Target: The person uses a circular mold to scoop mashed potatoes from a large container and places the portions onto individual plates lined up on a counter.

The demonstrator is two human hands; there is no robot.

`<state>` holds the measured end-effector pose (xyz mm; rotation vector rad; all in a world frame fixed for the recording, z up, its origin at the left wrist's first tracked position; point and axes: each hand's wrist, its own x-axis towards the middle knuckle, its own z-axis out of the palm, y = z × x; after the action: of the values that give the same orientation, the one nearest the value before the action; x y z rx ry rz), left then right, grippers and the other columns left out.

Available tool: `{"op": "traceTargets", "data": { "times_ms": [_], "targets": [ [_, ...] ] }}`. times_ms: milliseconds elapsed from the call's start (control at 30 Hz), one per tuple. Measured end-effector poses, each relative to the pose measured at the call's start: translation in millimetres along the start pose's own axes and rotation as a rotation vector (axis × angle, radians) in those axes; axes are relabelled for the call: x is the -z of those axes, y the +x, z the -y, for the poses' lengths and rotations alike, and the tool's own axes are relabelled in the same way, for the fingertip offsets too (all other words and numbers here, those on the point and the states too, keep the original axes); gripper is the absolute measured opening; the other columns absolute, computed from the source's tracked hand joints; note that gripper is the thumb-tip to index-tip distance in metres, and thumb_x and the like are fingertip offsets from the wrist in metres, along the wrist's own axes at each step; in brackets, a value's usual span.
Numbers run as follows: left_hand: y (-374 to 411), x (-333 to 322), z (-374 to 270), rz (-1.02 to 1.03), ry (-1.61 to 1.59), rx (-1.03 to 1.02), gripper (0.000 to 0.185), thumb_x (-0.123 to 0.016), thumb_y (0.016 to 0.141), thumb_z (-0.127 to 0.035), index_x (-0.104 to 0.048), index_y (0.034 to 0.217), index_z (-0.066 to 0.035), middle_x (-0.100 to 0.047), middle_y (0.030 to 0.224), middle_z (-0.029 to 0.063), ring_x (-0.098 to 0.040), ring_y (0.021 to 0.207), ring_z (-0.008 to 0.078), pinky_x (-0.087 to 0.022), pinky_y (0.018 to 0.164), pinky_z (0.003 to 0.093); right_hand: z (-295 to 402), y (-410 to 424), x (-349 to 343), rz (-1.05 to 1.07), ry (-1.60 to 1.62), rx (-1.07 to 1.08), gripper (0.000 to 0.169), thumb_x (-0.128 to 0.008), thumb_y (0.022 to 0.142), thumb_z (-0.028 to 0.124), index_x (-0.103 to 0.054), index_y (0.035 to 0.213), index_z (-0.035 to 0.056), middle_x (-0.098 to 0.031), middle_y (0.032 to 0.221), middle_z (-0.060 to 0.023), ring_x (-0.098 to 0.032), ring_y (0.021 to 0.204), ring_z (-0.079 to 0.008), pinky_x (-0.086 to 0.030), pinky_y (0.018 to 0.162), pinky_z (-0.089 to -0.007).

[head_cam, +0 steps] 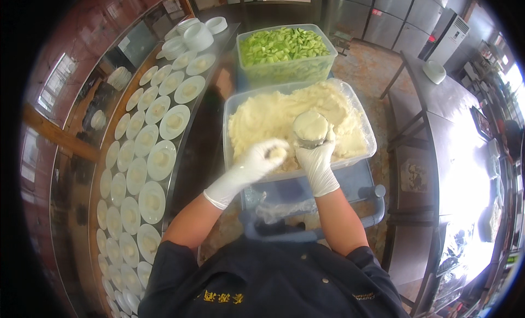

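Note:
A clear plastic tub (372, 148) in front of me holds a large mass of pale yellow mash (262, 113), which looks like mashed potato. My right hand (316, 160), in a white disposable glove, grips a round metal cup (310, 143) over the near right part of the mash. Smooth mash fills the cup to its brim. To its left is my gloved left hand (258, 158), slightly blurred, its fingers curled around a small lump of mash (279, 153). The two hands are apart.
Chopped green vegetable pieces (287, 43) fill a second tub (287, 70) behind. Both tubs rest on a blue cart (348, 178). Left, a metal counter (223, 39) bears rows of white plates (162, 160), many with mash, and stacked dishes (198, 37). A steel table (447, 109) stands right.

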<state>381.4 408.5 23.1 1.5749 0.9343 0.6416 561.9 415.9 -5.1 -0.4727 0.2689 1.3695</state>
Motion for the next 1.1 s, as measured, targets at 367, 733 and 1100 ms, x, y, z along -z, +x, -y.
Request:
{"op": "traceTargets", "data": {
  "times_ms": [367, 733, 1100],
  "targets": [
    [54, -16, -9, -0.186, 0.260, -0.493, 0.056, -0.052, 0.103, -0.022, -0.038, 0.145, 0.011, -0.043, 0.150, 0.0267, -0.044, 0.139, 0.0360, -0.033, 0.118, 0.0430, -7, 6, 8, 0.119, -0.017, -0.089, 0.042, -0.050, 0.098, 0.041, -0.061, 0.125, 0.0106, -0.065, 0.126, -0.0116, -0.063, 0.115, -0.0311, -0.052, 0.101, -0.0481],
    [100, -11, -3, -0.489, 0.410, -0.314, 0.052, -0.044, 0.107, -0.042, -0.069, 0.110, 0.004, -0.073, 0.094, 0.0147, -0.069, 0.091, 0.0236, -0.051, 0.085, 0.0348, -10, 13, 24, 0.211, -0.166, -0.216, 0.036, -0.058, 0.099, 0.035, -0.062, 0.123, 0.0092, -0.070, 0.117, -0.0064, -0.067, 0.110, -0.0241, -0.056, 0.097, -0.0423],
    [71, 10, -6, -0.040, 0.100, -0.329, 0.060, -0.037, 0.108, -0.045, -0.055, 0.141, 0.001, -0.058, 0.142, 0.0159, -0.051, 0.136, 0.0266, -0.034, 0.116, 0.0378, -8, 7, 10, 0.201, -0.277, -0.366, 0.041, -0.043, 0.100, 0.039, -0.063, 0.119, 0.0082, -0.070, 0.115, -0.0092, -0.067, 0.105, -0.0266, -0.058, 0.091, -0.0473]
  ]
}}
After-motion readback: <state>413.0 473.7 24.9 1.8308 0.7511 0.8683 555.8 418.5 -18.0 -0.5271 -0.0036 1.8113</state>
